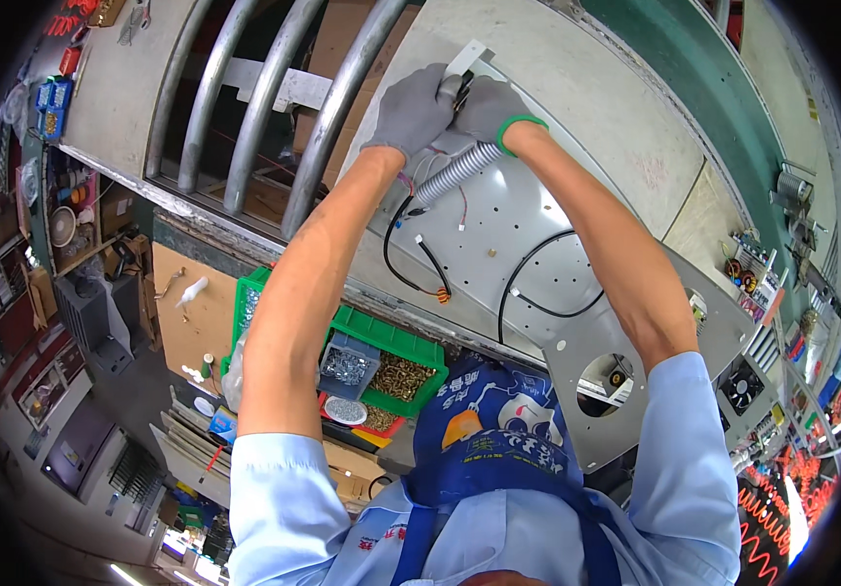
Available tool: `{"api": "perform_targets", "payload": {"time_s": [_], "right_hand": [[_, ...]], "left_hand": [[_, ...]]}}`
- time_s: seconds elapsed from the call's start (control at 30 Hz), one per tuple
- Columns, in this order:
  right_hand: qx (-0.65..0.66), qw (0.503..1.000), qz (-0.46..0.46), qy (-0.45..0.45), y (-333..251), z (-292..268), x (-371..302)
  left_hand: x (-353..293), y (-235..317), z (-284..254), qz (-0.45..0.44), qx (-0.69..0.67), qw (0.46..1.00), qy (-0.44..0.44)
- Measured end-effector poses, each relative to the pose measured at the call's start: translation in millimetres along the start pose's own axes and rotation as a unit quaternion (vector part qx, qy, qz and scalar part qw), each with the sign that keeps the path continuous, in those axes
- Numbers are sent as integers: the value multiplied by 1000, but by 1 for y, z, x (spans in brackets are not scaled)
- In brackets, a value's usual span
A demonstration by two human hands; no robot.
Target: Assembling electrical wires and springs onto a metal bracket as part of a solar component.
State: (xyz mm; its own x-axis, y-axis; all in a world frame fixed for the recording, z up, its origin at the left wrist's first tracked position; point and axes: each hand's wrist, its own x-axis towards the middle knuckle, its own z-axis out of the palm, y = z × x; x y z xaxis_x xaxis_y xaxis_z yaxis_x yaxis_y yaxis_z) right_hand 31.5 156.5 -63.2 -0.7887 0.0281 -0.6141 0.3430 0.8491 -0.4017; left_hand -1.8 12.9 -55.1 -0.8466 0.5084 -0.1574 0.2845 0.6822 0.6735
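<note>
My left hand (pixel 412 109) and my right hand (pixel 492 107), both in grey knit gloves, meet at the far end of a grey sheet-metal panel (pixel 508 210). Their fingers close around a small dark part (pixel 460 95), mostly covered by the gloves, so its kind is unclear. Right beside the fingertips, a pale metal bracket (pixel 466 57) stands up at the panel's edge. A grey corrugated hose (pixel 454 174) runs from below my right hand toward the left. Black cables (pixel 389 252) and thin wires with white plugs lie on the panel.
Metal roller bars (pixel 323 117) lie left of the panel. Green bins (pixel 401 342) with screws and brass fittings stand below my left forearm. A flat metal plate with a round hole (pixel 576 430) lies near my right elbow. Circuit parts and a fan (pixel 740 388) sit at the right.
</note>
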Motion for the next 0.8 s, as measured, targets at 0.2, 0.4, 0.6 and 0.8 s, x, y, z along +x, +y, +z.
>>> {"api": "perform_targets", "payload": {"time_s": [0.2, 0.4, 0.6, 0.8], "right_hand": [[45, 991, -10, 125, 21, 38, -27], [274, 960, 43, 32, 4, 16, -29], [729, 676, 105, -36, 26, 14, -36], [698, 716, 5, 4, 47, 30, -40]], "left_hand": [[-3, -15, 4, 9, 9, 1000, 17], [-4, -8, 0, 5, -4, 1000, 18], [-5, -9, -5, -16, 4, 1000, 18], [-5, -1, -2, -17, 17, 999, 42]]}}
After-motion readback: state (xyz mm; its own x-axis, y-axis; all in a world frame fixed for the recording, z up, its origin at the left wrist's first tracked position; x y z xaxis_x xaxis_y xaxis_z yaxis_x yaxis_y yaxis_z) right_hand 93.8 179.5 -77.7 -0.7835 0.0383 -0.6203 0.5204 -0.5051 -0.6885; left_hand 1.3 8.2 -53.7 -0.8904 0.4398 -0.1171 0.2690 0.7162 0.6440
